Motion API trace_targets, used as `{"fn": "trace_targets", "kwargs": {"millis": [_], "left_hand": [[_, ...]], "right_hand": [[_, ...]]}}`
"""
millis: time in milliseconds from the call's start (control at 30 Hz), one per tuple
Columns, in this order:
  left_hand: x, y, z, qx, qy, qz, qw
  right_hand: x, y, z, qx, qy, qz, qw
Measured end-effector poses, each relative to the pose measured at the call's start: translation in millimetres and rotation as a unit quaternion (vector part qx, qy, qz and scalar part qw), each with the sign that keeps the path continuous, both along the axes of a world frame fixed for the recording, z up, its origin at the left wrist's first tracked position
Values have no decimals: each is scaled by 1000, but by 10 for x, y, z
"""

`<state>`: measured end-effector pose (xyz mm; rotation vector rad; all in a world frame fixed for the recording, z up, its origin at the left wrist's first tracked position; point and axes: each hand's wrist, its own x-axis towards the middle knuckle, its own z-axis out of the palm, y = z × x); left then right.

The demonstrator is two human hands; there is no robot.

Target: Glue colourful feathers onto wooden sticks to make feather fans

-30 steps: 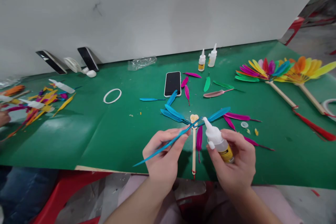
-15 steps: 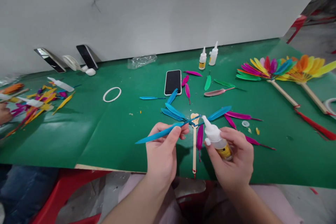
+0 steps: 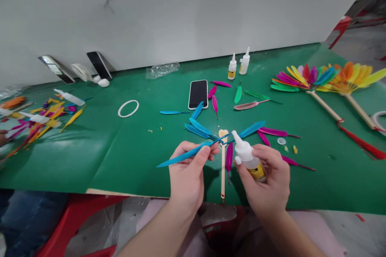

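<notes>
My left grip (image 3: pixel 188 164) was pinching a blue feather (image 3: pixel 183 156), bottom center of the frame, and my right grip (image 3: pixel 268 172) was wrapped around a glue bottle (image 3: pixel 255 168), its nozzle (image 3: pixel 237 138) right by the quill (image 3: pixel 217 140); couldn't tell if they touched. Beneath lay a wooden handle (image 3: pixel 223 170) on the green tabletop (image 3: pixel 144 152), more blue feathers (image 3: pixel 252 129) either side of its head. A phone (image 3: pixel 198 94) sat mid-frame, finished-looking feather fans (image 3: pixel 324 106) off right.
</notes>
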<state>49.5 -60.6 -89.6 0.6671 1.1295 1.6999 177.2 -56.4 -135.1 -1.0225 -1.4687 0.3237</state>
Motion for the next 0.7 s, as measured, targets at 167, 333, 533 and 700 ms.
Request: {"fn": "trace_targets", "kwargs": {"millis": [167,333,533,700], "left_hand": [[-3,1,0,5,-4,1,1000],[-3,13,-3,18,-12,-6,1000],[0,2,-2,20,-17,-11,1000],[1,3,-2,19,-18,-8,1000]], "right_hand": [[-7,-22,6,2,-2,22,1000],[-8,-21,6,2,-2,16,1000],[-14,-11,13,1,-3,5,1000],[-22,-11,16,7,-14,22,1000]]}}
